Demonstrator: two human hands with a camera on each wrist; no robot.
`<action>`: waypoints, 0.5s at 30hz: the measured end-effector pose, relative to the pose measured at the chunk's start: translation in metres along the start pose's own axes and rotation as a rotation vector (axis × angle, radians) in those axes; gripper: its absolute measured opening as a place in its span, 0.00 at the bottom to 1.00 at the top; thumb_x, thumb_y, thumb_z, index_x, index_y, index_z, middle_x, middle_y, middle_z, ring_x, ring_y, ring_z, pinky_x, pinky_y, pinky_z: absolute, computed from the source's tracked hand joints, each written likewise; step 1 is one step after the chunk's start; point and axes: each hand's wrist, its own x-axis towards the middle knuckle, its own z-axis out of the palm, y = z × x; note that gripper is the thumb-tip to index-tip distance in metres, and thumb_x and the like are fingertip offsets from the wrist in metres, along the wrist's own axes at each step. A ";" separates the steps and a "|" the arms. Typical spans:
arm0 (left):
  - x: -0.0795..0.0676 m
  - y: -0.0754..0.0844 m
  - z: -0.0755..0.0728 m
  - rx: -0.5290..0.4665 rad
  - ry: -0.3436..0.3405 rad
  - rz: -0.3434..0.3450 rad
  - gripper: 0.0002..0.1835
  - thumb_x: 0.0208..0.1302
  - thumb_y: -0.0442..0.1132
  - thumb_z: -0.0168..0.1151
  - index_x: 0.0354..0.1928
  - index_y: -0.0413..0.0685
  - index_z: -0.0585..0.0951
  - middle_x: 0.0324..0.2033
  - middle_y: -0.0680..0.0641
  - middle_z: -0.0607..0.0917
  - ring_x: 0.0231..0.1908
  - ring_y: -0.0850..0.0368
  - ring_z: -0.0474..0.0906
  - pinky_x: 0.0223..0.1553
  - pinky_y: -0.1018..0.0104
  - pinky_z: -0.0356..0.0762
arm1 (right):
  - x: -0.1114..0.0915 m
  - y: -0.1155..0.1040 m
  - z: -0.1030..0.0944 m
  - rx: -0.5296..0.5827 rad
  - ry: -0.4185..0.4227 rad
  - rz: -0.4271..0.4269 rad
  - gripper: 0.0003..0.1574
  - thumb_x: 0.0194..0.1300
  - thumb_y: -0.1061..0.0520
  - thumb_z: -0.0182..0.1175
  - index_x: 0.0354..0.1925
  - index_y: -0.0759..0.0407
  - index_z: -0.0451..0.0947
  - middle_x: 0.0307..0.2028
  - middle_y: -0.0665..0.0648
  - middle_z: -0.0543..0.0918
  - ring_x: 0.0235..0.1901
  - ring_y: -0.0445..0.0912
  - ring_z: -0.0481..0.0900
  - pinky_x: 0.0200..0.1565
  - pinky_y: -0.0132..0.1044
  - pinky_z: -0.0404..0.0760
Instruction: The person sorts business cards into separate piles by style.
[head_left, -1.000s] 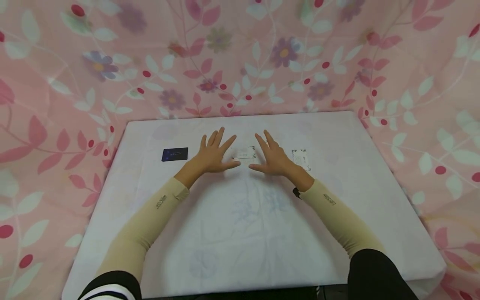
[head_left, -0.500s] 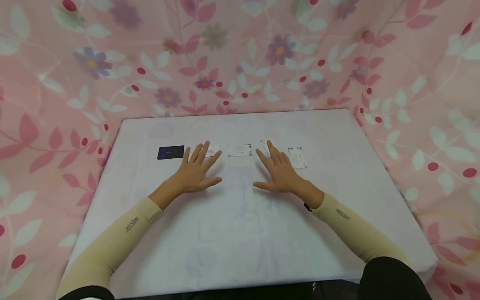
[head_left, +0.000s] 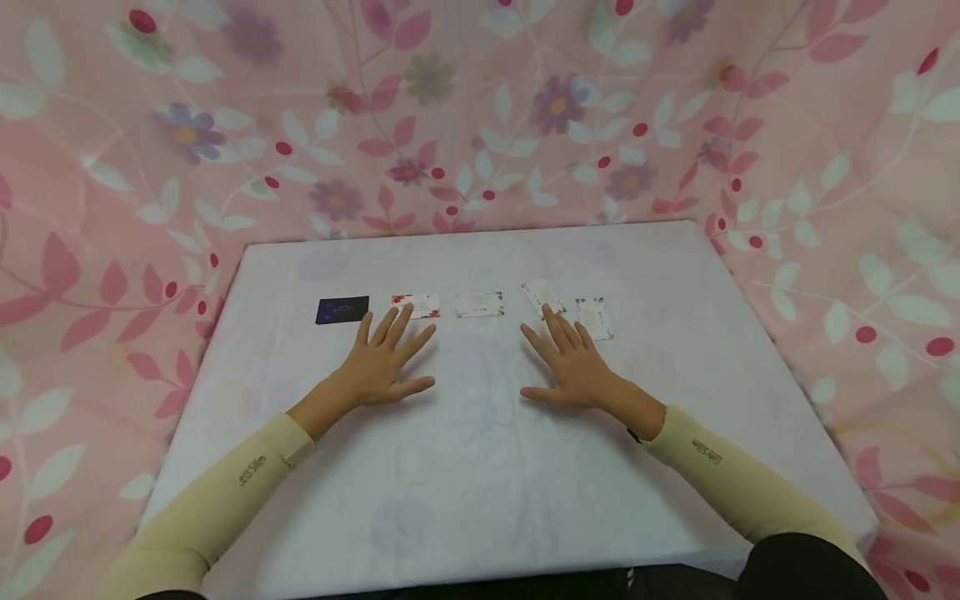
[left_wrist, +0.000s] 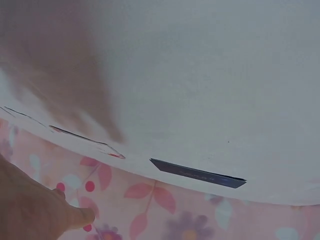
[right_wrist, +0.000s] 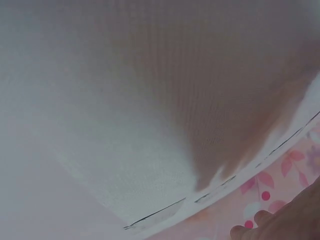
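Note:
My left hand point(head_left: 377, 367), fingers spread, is just in front of a white card with red decoration point(head_left: 417, 306); its fingertips overlap the card's near edge in the head view. Left of that lies a dark blue card point(head_left: 342, 310), seen also as a thin dark strip in the left wrist view. My right hand point(head_left: 576, 367) is spread too, its fingertips overlapping a tilted white card with leafy corners point(head_left: 538, 297). Beside it is a white card turned lengthwise point(head_left: 595, 319). Between the hands lies a white card with a leafy border point(head_left: 480, 305). Neither hand holds anything.
The cards form a rough row toward the far side of a table with a white cloth point(head_left: 465, 483). A pink floral curtain point(head_left: 480, 108) hangs behind the table and along both sides. Both arms wear beige sleeves point(head_left: 217, 492).
Both hands have drawn back toward the person and apart from each other, fingers still spread. The red-decorated card and the tilted card, hidden earlier, have come into view.

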 end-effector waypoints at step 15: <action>0.008 0.015 0.011 -0.021 0.054 0.097 0.47 0.63 0.76 0.44 0.79 0.68 0.47 0.79 0.41 0.39 0.76 0.36 0.42 0.69 0.28 0.35 | -0.031 0.018 0.003 -0.037 -0.042 0.040 0.60 0.62 0.22 0.50 0.79 0.44 0.42 0.79 0.63 0.31 0.77 0.64 0.42 0.70 0.69 0.44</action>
